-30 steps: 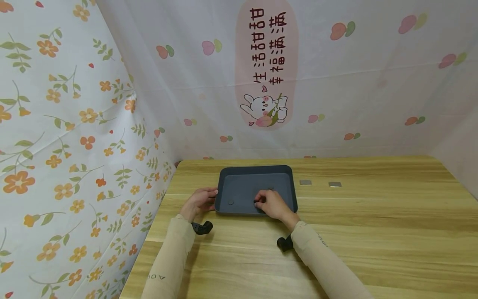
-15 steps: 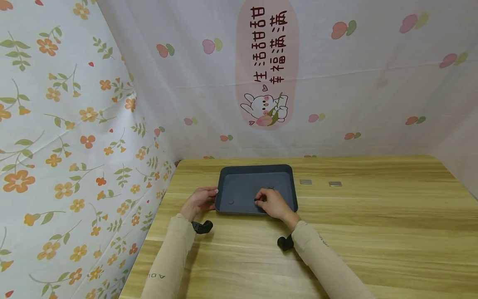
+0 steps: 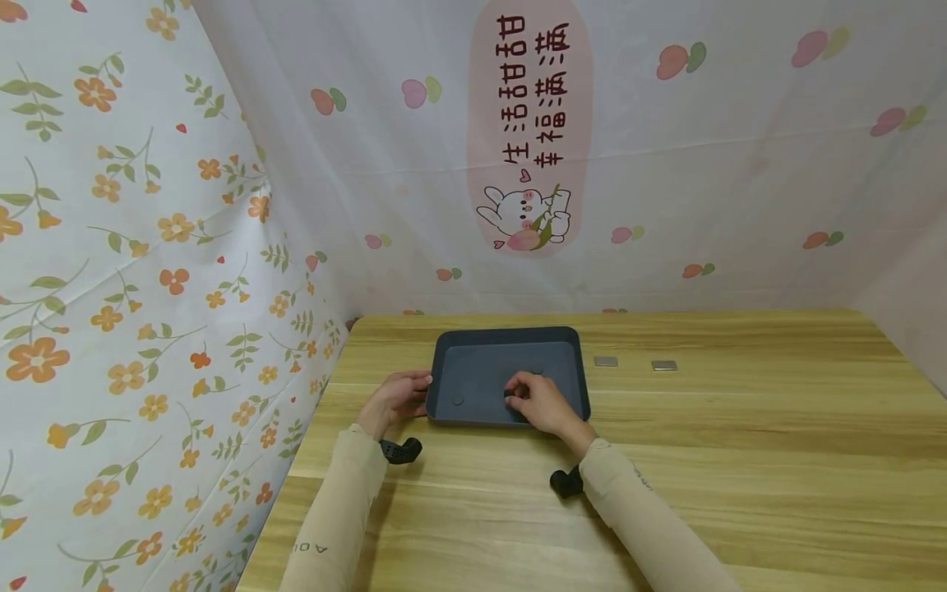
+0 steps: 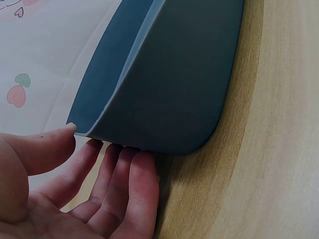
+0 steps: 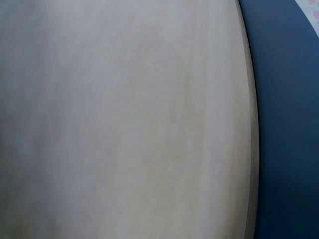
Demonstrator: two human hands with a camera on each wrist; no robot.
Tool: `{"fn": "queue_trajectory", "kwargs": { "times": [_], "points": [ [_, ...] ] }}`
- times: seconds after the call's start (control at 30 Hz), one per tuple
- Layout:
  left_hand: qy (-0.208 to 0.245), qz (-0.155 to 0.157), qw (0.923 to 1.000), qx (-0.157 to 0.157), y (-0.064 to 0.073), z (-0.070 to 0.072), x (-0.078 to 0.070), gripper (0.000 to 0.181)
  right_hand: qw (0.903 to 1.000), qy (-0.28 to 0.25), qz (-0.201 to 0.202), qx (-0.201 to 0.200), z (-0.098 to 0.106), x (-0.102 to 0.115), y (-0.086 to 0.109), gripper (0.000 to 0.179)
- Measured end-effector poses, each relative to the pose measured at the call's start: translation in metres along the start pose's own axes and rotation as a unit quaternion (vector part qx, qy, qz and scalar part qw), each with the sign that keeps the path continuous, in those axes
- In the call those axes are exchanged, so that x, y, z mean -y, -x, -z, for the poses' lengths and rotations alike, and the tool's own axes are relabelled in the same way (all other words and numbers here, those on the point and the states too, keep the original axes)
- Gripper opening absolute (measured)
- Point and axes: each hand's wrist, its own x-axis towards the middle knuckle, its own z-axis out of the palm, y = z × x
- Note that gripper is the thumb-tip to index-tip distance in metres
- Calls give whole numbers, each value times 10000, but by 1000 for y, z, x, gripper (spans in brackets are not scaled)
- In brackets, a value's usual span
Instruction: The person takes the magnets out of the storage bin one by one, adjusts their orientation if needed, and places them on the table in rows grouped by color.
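Observation:
A dark blue-grey rectangular tray (image 3: 481, 370) lies on the wooden table. At its left end my left hand (image 3: 394, 400) grips it, thumb (image 4: 52, 149) at the rim and fingers (image 4: 142, 184) against the outer wall. Over the tray's front right part, my right hand (image 3: 543, 403) pinches a small dark piece (image 3: 508, 395) between thumb and fingertips; its full shape is hidden. Two small dark round discs lie on the tray floor, a left disc (image 3: 458, 401) and a back disc (image 3: 538, 372) partly behind the right hand. The right wrist view shows no hand.
Two small silver-grey rectangular plates, a nearer plate (image 3: 606, 362) and a farther plate (image 3: 664, 366), lie flat right of the tray. A printed cloth (image 3: 355, 205) hangs behind and to the left of the table (image 3: 740, 460).
Almost nothing has moved. The right hand's fingertips shift very slightly over the same spot in the tray, still pinching the dark piece; the left hand stays at the tray's left end.

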Motion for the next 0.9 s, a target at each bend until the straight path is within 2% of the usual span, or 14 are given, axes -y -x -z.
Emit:
{"fn": "queue_trajectory", "kwargs": {
  "times": [0.47,0.9],
  "points": [
    [41,49,10000,0,0,0,-1,40,9985,-541,-41,-124,3,-6,-2,17],
    [-63,1,10000,43,-1,1,0,42,9934,-1129,-177,-14,6,-7,-1,23]
  ]
}}
